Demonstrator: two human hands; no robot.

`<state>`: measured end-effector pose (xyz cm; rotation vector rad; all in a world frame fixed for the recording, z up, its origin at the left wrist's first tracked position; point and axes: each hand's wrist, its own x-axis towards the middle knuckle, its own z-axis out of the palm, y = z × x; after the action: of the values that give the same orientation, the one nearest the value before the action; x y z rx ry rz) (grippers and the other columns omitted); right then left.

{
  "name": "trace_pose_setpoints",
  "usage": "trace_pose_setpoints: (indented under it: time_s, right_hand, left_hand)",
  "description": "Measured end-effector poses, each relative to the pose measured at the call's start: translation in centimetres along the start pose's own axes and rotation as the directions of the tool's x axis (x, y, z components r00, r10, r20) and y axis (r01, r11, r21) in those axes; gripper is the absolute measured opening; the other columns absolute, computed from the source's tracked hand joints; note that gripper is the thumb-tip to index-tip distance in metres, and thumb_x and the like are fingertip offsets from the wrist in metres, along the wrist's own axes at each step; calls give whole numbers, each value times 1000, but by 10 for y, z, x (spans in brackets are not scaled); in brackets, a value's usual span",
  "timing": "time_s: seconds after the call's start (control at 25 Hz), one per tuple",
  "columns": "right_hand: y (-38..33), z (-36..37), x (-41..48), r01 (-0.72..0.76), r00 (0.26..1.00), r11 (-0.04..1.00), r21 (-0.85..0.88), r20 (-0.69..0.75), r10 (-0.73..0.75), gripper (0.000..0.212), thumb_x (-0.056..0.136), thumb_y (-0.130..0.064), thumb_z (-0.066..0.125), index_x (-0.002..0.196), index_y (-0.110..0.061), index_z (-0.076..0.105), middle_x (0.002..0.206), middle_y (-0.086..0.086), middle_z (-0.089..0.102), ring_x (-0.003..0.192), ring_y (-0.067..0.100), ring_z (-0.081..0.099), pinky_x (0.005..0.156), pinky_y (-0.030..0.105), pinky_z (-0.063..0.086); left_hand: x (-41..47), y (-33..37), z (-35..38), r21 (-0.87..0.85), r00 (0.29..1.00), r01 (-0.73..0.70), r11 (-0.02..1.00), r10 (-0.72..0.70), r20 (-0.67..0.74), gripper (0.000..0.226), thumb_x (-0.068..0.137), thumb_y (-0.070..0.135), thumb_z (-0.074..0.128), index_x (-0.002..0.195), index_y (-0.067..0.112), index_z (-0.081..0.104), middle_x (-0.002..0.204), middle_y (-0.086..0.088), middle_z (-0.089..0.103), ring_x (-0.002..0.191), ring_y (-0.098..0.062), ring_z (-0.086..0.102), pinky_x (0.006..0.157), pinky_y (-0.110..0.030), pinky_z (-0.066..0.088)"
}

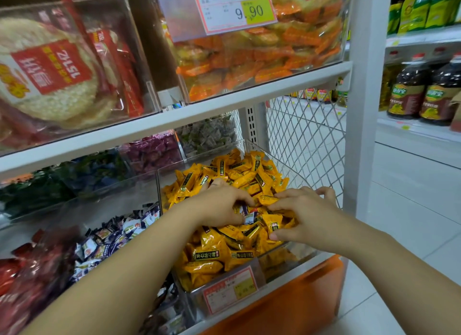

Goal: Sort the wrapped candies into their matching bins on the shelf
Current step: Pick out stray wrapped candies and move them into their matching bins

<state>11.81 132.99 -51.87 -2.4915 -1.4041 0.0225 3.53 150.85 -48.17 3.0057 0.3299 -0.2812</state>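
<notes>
A clear bin (289, 256) at the right end of the lower shelf is heaped with yellow wrapped candies (214, 255). Both my hands are in the heap. My left hand (222, 205) curls its fingers round a white-and-blue wrapped candy (248, 216) lying among the yellow ones. My right hand (304, 215) lies on the pile just to the right, its fingers bent, pinching a yellow candy (268, 200) next to the stray one. To the left stands a bin of white-and-blue candies (117, 235).
A bin of red candies (30, 279) is at far left. Behind are bins of green (209, 132), purple (154, 152) and blue (94, 172) candies. The upper shelf (174, 117) hangs low over the bins. A wire mesh panel (304, 140) closes the right side.
</notes>
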Motion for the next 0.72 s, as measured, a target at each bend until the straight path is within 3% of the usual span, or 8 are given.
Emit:
trace_pose_setpoints:
  time_s: [0.16, 0.36, 0.72]
  right_hand:
    - [0, 0, 0, 4, 1000, 1000, -2, 8, -4, 61, 75, -66, 57, 131, -44, 44, 148, -16, 28, 129, 10, 24, 101, 41, 11]
    - [1, 0, 0, 5, 1000, 1000, 5, 8, -5, 62, 75, -65, 57, 132, -43, 44, 148, -16, 28, 129, 10, 24, 100, 39, 11]
    - [0, 0, 1, 10, 1000, 1000, 8, 20, -10, 62, 75, -66, 57, 131, -43, 44, 148, -15, 28, 129, 11, 25, 101, 41, 12]
  left_hand:
    - [11, 6, 3, 88, 997, 42, 995, -48, 65, 41, 80, 47, 65, 118, 42, 52, 103, 2, 50, 125, -25, 24, 110, -58, 11]
    - [16, 6, 5, 168, 996, 36, 985, -50, 79, 44, 80, 54, 62, 121, 42, 50, 116, 2, 56, 130, -29, 23, 109, -64, -1]
    - [11, 10, 2, 177, 989, -4, 984, -22, 147, 39, 85, 45, 60, 123, 42, 50, 123, 4, 53, 127, -28, 31, 108, -65, 5]
